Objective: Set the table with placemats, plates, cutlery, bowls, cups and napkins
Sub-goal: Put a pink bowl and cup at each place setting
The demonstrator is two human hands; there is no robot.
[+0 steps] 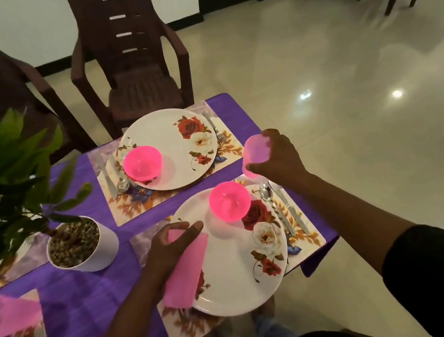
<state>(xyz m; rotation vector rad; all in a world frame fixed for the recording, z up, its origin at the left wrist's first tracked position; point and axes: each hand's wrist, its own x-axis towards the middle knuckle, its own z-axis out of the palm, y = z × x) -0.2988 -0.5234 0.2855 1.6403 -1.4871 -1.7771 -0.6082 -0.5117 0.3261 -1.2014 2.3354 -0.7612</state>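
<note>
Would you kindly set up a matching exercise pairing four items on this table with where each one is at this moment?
Items:
1. pink cup
2. pink napkin
3. near pink bowl
4. potted plant

Places:
A. on the near plate, under the left hand
B. on the purple tablecloth, left of the plates
C. in the right hand
D. on the near plate's far edge

Pairs: 1-C, 2-A, 3-D, 4-B

Left hand (169,247) flat; right hand (277,156) fingers curled.
</note>
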